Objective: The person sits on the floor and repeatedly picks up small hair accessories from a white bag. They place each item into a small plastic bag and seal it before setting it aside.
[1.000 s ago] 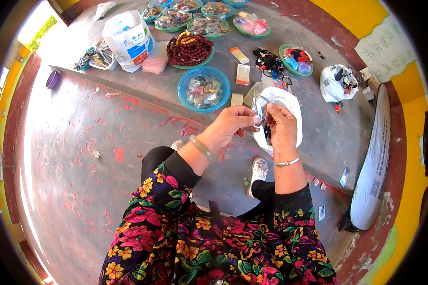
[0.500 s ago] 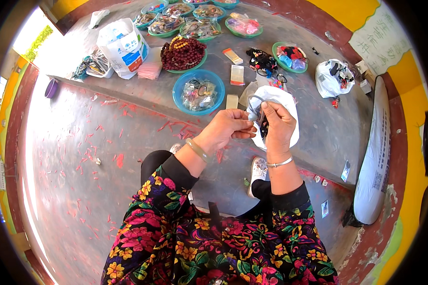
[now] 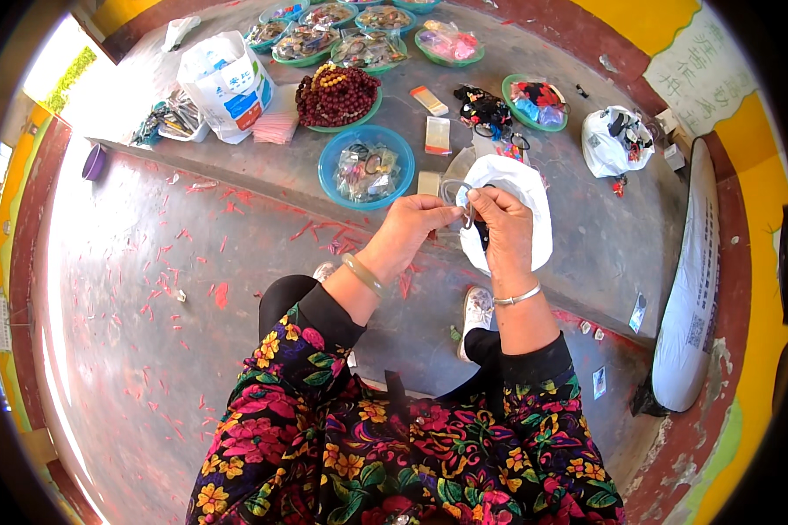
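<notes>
A thin grey elastic hair tie is stretched in loops between my two hands. My left hand pinches its lower side with thumb and fingertips, and a jade-like bangle sits on that wrist. Its other side is gripped between the thumb and fingers of my right hand, which wears a silver bangle. Both hands are above the near side of an opened white plastic bag. Dark items show inside the bag, partly hidden by my right hand.
A blue basin of small packets stands left of the bag. Behind are dark red beads, a green basin, a large white bag and several filled basins. A raised step edge crosses the floor; a long wrapped roll leans at right.
My fingers have shifted on the hair tie. A pale blue piece at my left fingertips is no longer visible, and the grey loops now stand up between both hands.
</notes>
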`<state>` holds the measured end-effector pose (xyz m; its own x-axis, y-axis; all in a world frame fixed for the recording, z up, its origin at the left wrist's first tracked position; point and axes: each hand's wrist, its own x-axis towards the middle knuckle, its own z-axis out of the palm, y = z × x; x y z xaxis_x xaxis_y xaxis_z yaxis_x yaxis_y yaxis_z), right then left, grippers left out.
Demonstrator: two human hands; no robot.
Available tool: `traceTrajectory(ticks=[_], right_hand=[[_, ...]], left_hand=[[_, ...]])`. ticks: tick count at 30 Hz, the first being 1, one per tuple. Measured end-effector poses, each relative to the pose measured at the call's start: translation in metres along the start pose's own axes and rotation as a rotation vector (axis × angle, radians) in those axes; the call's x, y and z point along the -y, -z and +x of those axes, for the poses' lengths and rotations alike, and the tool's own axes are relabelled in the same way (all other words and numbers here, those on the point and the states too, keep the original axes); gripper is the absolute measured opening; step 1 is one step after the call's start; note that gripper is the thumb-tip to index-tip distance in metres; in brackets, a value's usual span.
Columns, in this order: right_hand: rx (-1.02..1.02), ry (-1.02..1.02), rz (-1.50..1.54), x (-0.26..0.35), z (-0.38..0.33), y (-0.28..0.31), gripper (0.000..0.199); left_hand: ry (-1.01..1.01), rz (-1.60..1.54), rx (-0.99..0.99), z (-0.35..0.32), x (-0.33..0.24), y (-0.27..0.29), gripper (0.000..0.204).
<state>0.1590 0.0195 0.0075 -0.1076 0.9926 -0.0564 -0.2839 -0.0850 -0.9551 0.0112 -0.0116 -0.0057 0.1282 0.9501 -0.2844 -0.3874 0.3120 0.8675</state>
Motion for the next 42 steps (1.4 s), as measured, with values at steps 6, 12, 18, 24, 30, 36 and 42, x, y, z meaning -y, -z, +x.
traceTrajectory(ticks=[6, 12, 18, 24, 30, 36, 42], right_hand=[[0.061, -0.06, -0.018, 0.002, 0.0, -0.002, 0.015], [0.073, -0.058, -0.045, 0.001, 0.0, 0.0, 0.013], [0.072, -0.042, -0.002, -0.006, 0.003, 0.004, 0.01], [0.101, -0.047, -0.036, -0.007, 0.003, 0.002, 0.011], [0.177, -0.076, -0.11, 0.002, -0.001, -0.003, 0.012], [0.166, -0.053, -0.123, -0.005, 0.002, 0.002, 0.011], [0.15, -0.059, -0.117, -0.005, 0.003, 0.003, 0.009]], left_hand=[[-0.06, -0.012, -0.124, 0.005, 0.006, 0.004, 0.014], [-0.065, -0.049, -0.116, 0.001, 0.0, 0.002, 0.009], [0.016, -0.186, 0.036, 0.003, 0.0, 0.004, 0.007], [-0.012, -0.192, 0.019, 0.006, 0.005, 0.008, 0.006], [-0.138, -0.19, -0.087, 0.004, 0.005, 0.01, 0.004], [-0.082, -0.295, -0.067, 0.003, 0.0, 0.005, 0.004], [-0.018, -0.309, 0.004, 0.004, 0.0, 0.008, 0.005]])
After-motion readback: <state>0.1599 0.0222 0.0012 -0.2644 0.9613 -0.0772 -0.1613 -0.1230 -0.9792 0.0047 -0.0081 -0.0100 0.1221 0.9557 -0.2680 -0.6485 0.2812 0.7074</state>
